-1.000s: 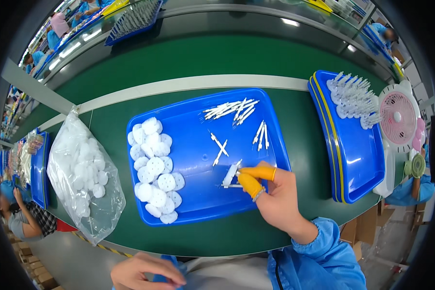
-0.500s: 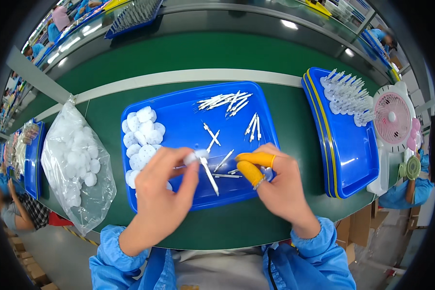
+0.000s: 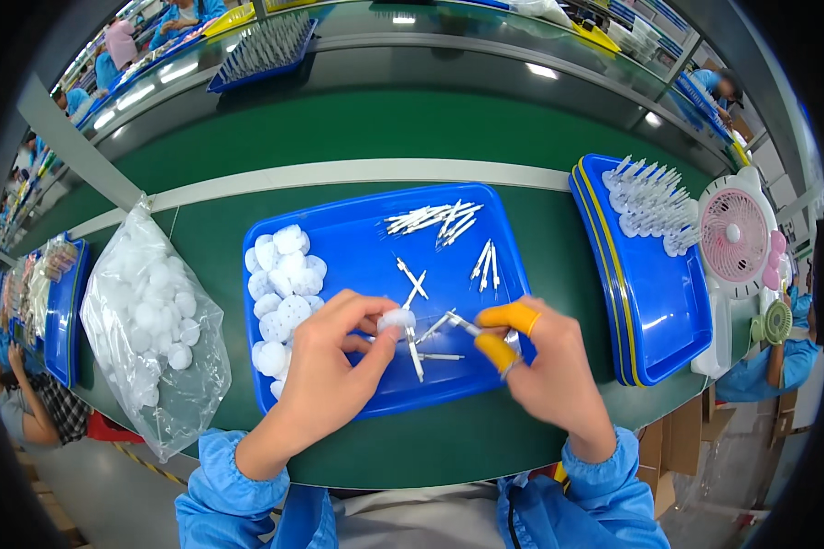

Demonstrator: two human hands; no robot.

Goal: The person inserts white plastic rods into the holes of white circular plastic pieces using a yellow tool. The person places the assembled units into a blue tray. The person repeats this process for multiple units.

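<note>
My left hand (image 3: 325, 371) is closed over the blue tray (image 3: 375, 258), pinching a round white plastic cap (image 3: 395, 319) between thumb and fingers. From that cap a thin white stick (image 3: 416, 355) hangs down toward the tray floor. Yellow finger covers are on the thumb and a finger of my right hand (image 3: 558, 375), which is closed on a short whitish stick part (image 3: 464, 324). Something shiny, not clear in kind, shows inside that hand. White caps (image 3: 288, 270) fill the tray's left side, and loose white sticks (image 3: 430, 218) lie at its far right.
A clear plastic bag of white caps (image 3: 156, 320) lies to the left. Stacked blue and yellow trays (image 3: 655, 339) stand on the right, the top one holding upright sticks on caps (image 3: 650, 206). Beside them is a pink and white fan (image 3: 734, 236). Other people work farther off.
The whole scene sits slightly lower in the picture. My left hand still holds the cap and stick, now farther right. A short stick part now shows at my right fingertips.
</note>
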